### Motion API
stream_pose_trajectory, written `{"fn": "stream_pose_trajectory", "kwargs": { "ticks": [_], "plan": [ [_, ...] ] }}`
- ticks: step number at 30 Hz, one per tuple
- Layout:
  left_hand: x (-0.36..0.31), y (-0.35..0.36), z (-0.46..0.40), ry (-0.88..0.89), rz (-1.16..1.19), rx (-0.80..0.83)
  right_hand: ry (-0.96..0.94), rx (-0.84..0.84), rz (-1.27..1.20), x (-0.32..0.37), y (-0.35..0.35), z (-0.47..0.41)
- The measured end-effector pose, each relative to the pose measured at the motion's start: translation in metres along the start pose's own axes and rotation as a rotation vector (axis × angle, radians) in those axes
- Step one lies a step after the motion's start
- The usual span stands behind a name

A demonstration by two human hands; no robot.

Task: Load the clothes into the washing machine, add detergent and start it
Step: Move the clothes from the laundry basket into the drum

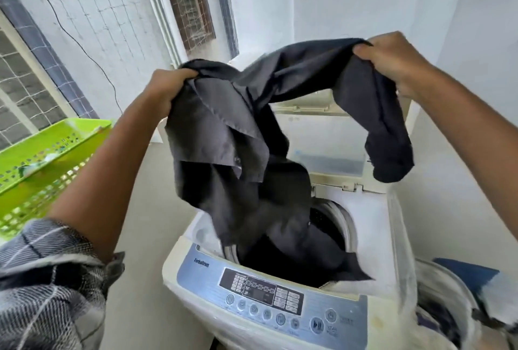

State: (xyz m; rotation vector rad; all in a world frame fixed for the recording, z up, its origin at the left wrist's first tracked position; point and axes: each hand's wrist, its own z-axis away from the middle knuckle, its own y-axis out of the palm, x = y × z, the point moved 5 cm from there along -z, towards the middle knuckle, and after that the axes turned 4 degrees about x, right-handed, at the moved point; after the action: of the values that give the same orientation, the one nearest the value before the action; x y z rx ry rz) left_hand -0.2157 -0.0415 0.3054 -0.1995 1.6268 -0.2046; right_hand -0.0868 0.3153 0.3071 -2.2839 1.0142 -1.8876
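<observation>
Gripping a dark grey garment [246, 136] at 2 points, the person holds it spread above the open top of the washing machine [372, 226]. The left hand [168, 89] has its fingers curled round a bunched part of the cloth at the left, and the right hand [392, 58] pinches another fold at the far right, from which a sleeve-like end hangs down. The garment's lower part hangs into the drum [336, 226], where more dark cloth lies. The lid [322, 136] stands raised at the far side, and the blue control panel [280, 302] runs along the near edge. A green basket [42, 153] sits at the left. Another container of clothes [448, 307] shows at the near right, just beside the machine.
</observation>
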Motion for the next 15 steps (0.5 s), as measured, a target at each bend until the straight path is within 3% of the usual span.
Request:
{"fn": "stream_pose_trajectory", "kwargs": {
  "ticks": [3,7,12,15],
  "plan": [
    [-0.006,0.007,0.005,-0.084,0.118,0.066,-0.041,0.025,0.248,-0.001,0.005,0.005],
    [-0.028,0.028,0.014,-0.069,0.193,0.14,-0.041,0.415,0.548,-0.001,0.046,0.03],
    [-0.055,0.068,0.04,-0.045,0.38,0.257,-0.071,0.664,0.184,0.027,0.114,0.067],
    [-0.068,0.089,0.046,-0.031,0.563,0.268,-0.154,0.508,0.069,0.038,0.153,0.073]
  ]
}}
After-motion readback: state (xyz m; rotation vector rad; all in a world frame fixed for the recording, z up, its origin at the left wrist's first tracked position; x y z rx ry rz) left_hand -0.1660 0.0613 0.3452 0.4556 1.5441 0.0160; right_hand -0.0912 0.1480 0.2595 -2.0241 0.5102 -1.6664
